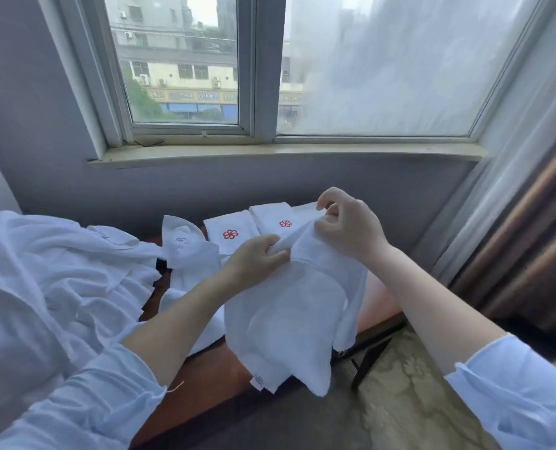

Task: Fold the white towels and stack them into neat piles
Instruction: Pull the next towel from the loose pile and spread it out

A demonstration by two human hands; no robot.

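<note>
A white towel (pixel 289 323) hangs in the air over the wooden table's (pixel 211 378) front edge, bunched at the top. My left hand (pixel 257 259) grips its upper edge on the left. My right hand (pixel 348 225) pinches the same edge a little higher on the right. Behind the hands, two folded white towels with red flower logos (pixel 229 232) (pixel 278 219) lie side by side at the table's far edge. A loose unfolded towel (pixel 185 254) lies left of them. A big heap of crumpled white towels (pixel 49 287) covers the left.
A grey wall and a stone window sill (pixel 286 154) stand just behind the table. Sheer and brown curtains (pixel 523 241) hang at the right. Patterned carpet (pixel 406 397) and a dark table leg (pixel 370 358) show below right.
</note>
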